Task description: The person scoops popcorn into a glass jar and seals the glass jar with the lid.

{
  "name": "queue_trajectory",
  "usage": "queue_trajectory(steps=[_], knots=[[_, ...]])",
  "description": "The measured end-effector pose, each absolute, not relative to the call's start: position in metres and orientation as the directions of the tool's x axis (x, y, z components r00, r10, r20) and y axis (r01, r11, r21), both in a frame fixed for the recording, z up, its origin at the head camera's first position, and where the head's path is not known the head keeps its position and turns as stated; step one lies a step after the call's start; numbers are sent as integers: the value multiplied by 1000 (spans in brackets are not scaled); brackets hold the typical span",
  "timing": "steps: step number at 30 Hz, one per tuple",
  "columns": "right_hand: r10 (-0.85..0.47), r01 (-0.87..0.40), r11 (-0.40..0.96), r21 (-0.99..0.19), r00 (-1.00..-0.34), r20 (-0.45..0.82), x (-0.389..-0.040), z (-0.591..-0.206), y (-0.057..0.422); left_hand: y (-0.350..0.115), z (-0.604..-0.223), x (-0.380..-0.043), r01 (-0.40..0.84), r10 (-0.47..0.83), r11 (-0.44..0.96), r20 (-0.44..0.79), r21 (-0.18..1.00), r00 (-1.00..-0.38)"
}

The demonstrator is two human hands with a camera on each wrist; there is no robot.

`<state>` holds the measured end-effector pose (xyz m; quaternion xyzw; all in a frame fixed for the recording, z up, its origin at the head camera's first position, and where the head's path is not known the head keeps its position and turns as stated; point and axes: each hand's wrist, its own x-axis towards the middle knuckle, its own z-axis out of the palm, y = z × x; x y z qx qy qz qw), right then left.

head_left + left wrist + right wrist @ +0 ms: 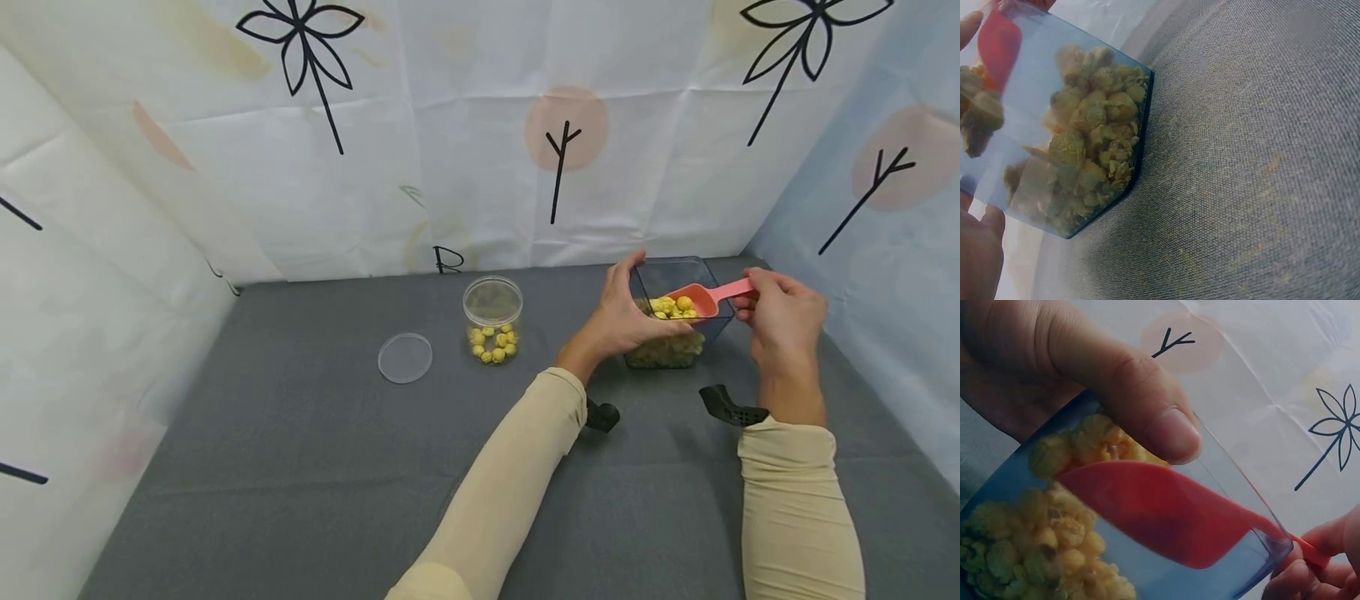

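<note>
Nearest my head camera are two cream sleeves (802,508), stretched over a grey table (300,433). Beyond them the left hand (632,315) grips a clear, bluish container (671,273), thumb along its near rim; the right hand (789,318) pinches the handle of a red-pink scoop (703,297), its bowl inside that container. From the head I get mainly the top of the yellow popcorn (1094,119); my left wrist feed shows it through the wall, heaped towards the base. The right wrist feed gives me the side of the scoop's bowl, though how much it carries I can't tell. Only the head view shows the clear jar (492,322), popcorn low inside, and a clear disc (405,360) lying left of it. Behind everything hangs a white patterned cloth (450,167).
</note>
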<state>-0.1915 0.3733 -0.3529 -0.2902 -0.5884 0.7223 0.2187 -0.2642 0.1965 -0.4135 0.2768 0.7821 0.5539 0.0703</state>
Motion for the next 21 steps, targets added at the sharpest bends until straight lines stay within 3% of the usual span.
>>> queue_trajectory(steps=[5, 13, 21], knots=[[652, 76, -159, -984, -740, -163, -193, -355, 372, 197, -415, -264, 353, 510, 234, 195, 906, -838], [626, 112, -190, -975, -751, -208, -191, -357, 374, 197, -416, -263, 354, 519, 235, 192, 905, -833], [611, 88, -178, -980, -770, -180, -192, -357, 373, 196, -415, -265, 350, 515, 221, 196, 910, -834]])
